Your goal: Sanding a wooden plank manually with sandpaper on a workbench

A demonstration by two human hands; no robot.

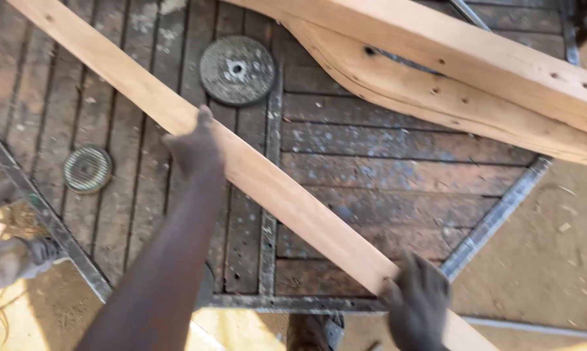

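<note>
A long pale wooden plank (pixel 274 185) lies diagonally across a dark slatted work table (pixel 397 175), from the top left to the bottom right. My left hand (pixel 196 146) grips its edge about midway, with the thumb over the top. At the near end, by the table's front edge, my right hand (pixel 417 302) is closed on the same plank. Both hands are blurred.
Two thicker timber pieces, one curved (pixel 449 101) and one straight (pixel 475 55), lie across the table's far right. A grey grinding disc (pixel 237 69) and a smaller round disc (pixel 87 169) rest on the slats. Sandy ground (pixel 553 260) lies to the right. A foot (pixel 306 333) shows below.
</note>
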